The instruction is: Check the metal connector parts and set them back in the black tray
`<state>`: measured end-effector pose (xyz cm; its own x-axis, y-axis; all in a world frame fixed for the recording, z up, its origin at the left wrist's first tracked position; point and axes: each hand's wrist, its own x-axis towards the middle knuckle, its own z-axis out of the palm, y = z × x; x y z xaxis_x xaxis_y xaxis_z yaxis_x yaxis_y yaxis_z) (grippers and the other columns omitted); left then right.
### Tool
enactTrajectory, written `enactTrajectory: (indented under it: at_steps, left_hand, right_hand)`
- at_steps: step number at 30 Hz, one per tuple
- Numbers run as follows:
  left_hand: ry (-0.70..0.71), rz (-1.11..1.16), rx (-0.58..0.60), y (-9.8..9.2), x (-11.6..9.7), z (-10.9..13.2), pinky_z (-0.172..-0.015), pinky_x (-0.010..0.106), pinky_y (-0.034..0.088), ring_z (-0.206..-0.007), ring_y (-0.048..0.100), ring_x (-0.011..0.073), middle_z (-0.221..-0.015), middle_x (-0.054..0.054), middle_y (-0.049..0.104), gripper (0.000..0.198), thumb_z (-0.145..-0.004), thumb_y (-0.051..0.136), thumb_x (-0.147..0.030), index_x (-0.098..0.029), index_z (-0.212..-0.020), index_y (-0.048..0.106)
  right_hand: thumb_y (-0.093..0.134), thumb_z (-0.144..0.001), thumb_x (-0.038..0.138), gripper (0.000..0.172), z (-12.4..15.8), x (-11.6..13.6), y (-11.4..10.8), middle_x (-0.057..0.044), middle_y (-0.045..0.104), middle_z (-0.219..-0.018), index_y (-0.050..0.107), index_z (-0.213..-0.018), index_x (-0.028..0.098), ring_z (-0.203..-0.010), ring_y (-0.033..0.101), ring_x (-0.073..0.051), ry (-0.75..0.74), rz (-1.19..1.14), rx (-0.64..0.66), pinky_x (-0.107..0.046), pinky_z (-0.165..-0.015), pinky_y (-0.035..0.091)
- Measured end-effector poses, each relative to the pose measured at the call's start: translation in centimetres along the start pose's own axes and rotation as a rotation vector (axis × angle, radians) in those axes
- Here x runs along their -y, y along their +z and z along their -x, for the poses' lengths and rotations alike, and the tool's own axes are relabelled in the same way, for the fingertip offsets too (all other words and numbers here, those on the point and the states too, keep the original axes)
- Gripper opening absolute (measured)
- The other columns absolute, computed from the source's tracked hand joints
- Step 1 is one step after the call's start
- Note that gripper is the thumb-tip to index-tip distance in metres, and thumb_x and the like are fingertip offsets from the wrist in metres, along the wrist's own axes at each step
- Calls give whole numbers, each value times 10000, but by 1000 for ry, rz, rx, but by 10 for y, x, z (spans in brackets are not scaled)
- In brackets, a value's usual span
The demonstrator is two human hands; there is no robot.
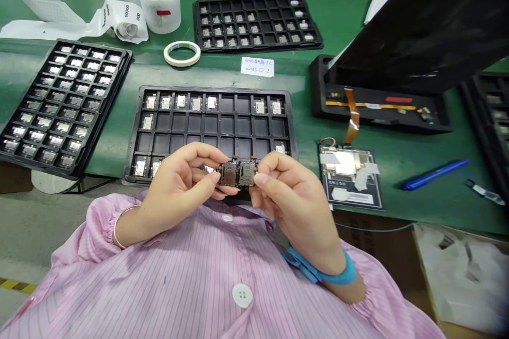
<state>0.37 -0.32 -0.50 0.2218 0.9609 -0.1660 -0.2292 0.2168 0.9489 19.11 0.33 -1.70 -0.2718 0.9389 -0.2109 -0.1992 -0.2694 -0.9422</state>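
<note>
My left hand (178,183) and my right hand (292,196) pinch a pair of joined small metal card-slot parts (237,174) between fingertips, held over the near edge of a black compartment tray (217,127). Left thumb and fingers close on the left part, right thumb and fingers on the right part. The tray holds a few similar parts along its top row and at its corners; many cells are bare. A blue strap circles my right wrist.
Another black tray (59,103) full of parts lies at left, a third (256,21) at the back. Tape ring (182,53), white label rolls (159,2), a paper label (257,67), an open black device (382,106), a circuit board (350,177) and a blue pen (435,174) lie around.
</note>
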Motion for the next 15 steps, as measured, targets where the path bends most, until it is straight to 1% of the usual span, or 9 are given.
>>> enactTrajectory:
  at_steps: [10,15]
  left_hand:
    - [-5,-8,1,-2,2,1,-652,165,644,-760,779,147,-900,-4,718,111,-922,644,-129,-173,-1019,613]
    - [4,-20,-13,-2,2,1,-644,175,647,-749,778,155,-893,5,717,113,-911,661,-137,-167,-1014,623]
  right_hand:
    - [597,-905,182,161,0,0,2,59,608,-536,517,-766,205,-378,372,-39,-6,3,17,-155,-366,251]
    - [604,-899,170,177,0,-1,1,61,605,-532,514,-751,205,-388,389,-38,-26,17,20,-156,-379,270]
